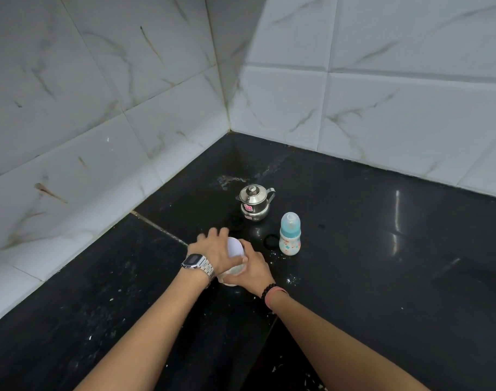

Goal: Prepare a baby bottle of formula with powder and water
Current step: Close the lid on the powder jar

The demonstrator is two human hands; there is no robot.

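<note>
A small clear powder jar point(233, 273) stands on the black counter point(382, 263) near the middle. My right hand point(255, 268) grips its body from the right. My left hand point(210, 246), with a metal watch on the wrist, holds the jar's white lid point(235, 246) from the left, and the lid looks tilted. The baby bottle point(290, 235), with a teal cap and a patterned body, stands upright just right of my hands and apart from them. A small steel kettle point(254, 203) with its lid on stands behind the jar.
White marble-look wall tiles point(396, 114) meet in a corner behind the kettle. A black ring point(271, 241) lies on the counter left of the bottle. White powder specks are scattered over the counter around the jar and towards the near edge.
</note>
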